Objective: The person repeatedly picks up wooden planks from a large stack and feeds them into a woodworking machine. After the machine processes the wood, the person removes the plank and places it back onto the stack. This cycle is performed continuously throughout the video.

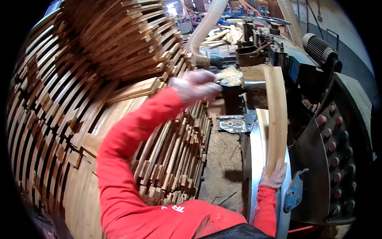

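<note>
A long wooden board (277, 115) lies lengthwise on the shiny metal bed (255, 171) of a machine. My right hand (273, 175) closes around its near end. Beside and partly under that board is a second, paler board (262, 123). My left hand (195, 85) is raised to the left of the machine head, slightly blurred, with thumb and fingers apart and nothing in it. Nearest to it is a block heaped with wood shavings (230, 76).
Tall stacks of wooden slats (43, 119) fill the left side. A panel of red and green push buttons (334, 155) stands at the right, below a ribbed motor (320, 47). A clear ribbed hose (205, 30) descends to the machine. Sawdust covers the floor (223, 159).
</note>
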Demonstrator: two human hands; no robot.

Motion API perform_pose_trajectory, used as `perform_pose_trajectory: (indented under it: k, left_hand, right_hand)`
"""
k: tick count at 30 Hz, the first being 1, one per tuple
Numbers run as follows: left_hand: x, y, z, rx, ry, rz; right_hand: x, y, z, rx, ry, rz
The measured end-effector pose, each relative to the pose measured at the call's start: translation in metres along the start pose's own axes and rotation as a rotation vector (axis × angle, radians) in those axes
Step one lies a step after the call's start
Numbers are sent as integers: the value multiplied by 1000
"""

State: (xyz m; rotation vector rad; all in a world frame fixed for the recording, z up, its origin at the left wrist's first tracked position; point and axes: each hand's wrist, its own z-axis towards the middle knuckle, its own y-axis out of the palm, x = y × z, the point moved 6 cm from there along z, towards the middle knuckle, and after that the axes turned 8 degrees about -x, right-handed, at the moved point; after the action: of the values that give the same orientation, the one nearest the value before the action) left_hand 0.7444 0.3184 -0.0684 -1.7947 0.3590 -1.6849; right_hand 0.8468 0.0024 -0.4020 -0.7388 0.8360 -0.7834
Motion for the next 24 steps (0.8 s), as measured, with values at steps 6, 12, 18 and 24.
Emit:
perform_pose_trajectory:
  k: [6,12,18,24]
  left_hand:
    - [-139,-276,-167,558,-746,1146]
    - [-316,-374,-335,483,-1123,1318]
    - [-344,-387,-307,494,-1358,1115]
    - [-312,-357,-327,495,-788,1316]
  right_hand:
    - [-36,56,47,-96,23,-24]
    - [-18,-23,-63,-224,-11,-52]
    - [40,-135,-209,-455,164,-178]
    - [34,-78,-105,-71,6,201]
